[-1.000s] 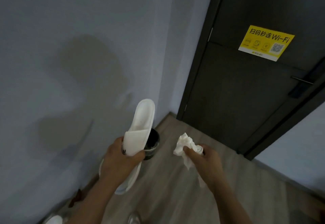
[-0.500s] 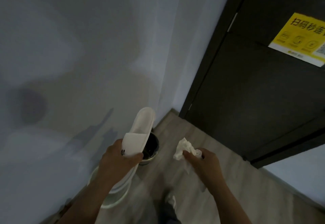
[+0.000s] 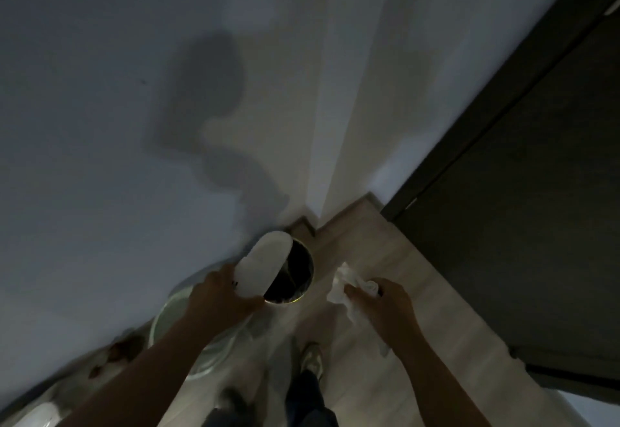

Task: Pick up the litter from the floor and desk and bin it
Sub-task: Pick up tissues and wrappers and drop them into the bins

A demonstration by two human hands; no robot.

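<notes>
My left hand (image 3: 218, 299) grips a pair of white slippers (image 3: 263, 264), their toes pointing up over the left rim of the bin. The small round dark bin (image 3: 297, 275) stands on the wood floor in the wall corner, its opening facing me. My right hand (image 3: 385, 305) pinches crumpled white tissue (image 3: 342, 284) just right of the bin, level with its rim; a strip of tissue trails below the wrist.
A grey wall (image 3: 134, 124) runs along the left, a dark door (image 3: 536, 208) stands on the right. A pale round object (image 3: 188, 336) sits on the floor below my left arm. My shoe (image 3: 312, 358) shows on the wood floor (image 3: 369, 248).
The view has tilted down and closer to the bin. Both hands have moved forward, bringing the slippers over the bin's rim and the tissue beside it.
</notes>
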